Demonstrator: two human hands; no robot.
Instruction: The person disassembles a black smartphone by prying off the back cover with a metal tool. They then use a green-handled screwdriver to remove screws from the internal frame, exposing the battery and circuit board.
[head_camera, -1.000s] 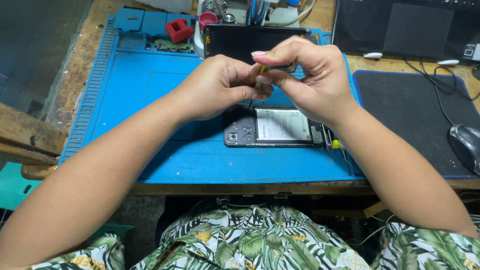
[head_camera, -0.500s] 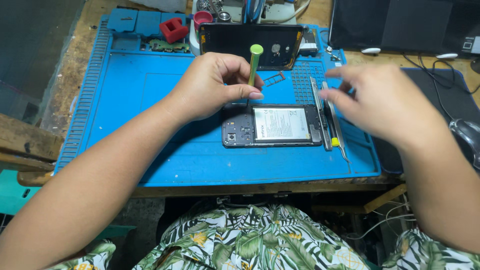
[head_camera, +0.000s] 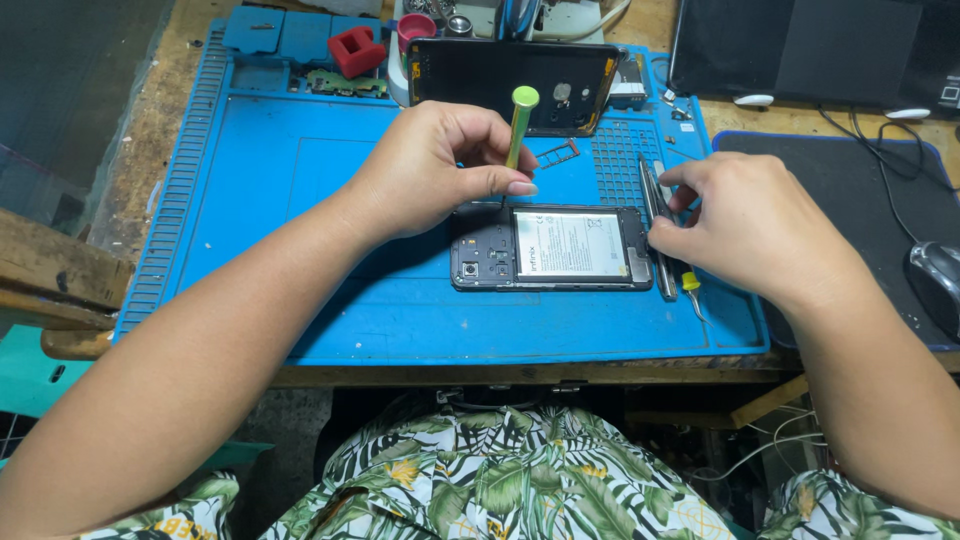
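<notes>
likely a phone repair workshop: blue repair mat (head_camera: 300, 180), opened phone (head_camera: 552, 248).

My left hand (head_camera: 430, 175) covered the lower shaft and tip of the green-capped screwdriver (head_camera: 520, 125) and a corner of the opened phone (head_camera: 552, 247). My right hand (head_camera: 755, 225) hid part of the tweezers (head_camera: 652, 200). The frame's edge cropped the mouse (head_camera: 938, 275).

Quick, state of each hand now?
Left hand: closed on green-capped screwdriver.
Right hand: fingers on grey metal tweezers beside the opened phone; grip cannot be told.
</notes>
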